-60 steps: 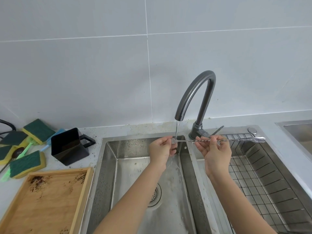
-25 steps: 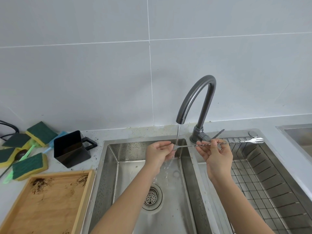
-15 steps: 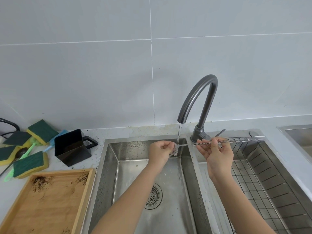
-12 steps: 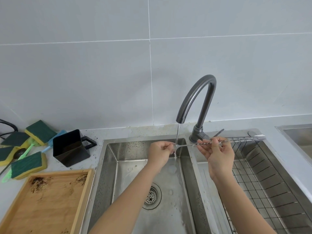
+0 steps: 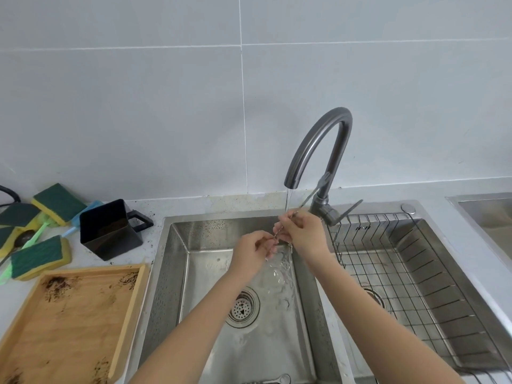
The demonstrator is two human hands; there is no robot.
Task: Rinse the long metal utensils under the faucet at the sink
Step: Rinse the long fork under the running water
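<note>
Tilted now instead of lying level as before, the long metal stirrer (image 5: 288, 218) is running from lower left up toward the faucet (image 5: 318, 142), its upper end blurred in front of the faucet's neck. Both hands have drawn close together over the left sink basin (image 5: 177, 273).

The right hand (image 5: 302, 231) is pinching the twisted shaft between curled fingers right under the thin stream of water (image 5: 288, 200), so its grip is closed on the stirrer. The left hand (image 5: 255, 249) is holding the lower part just beside it, fingers curled in around the shaft as well. How the stirrer's lower end is lying inside that hand cannot be told.

Water is splashing down into the basin below the hands, near the round drain (image 5: 243, 307). Another metal utensil (image 5: 274, 380) is lying at the basin's near edge, mostly cut off by the frame.

To the right, a wire rack (image 5: 415, 273) is sitting in the second basin. On the desk (image 5: 155, 206) to the left are standing a black square cup (image 5: 110, 231), several green and yellow sponges (image 5: 38, 257) and a wooden tray (image 5: 69, 314) speckled with dark crumbs.
</note>
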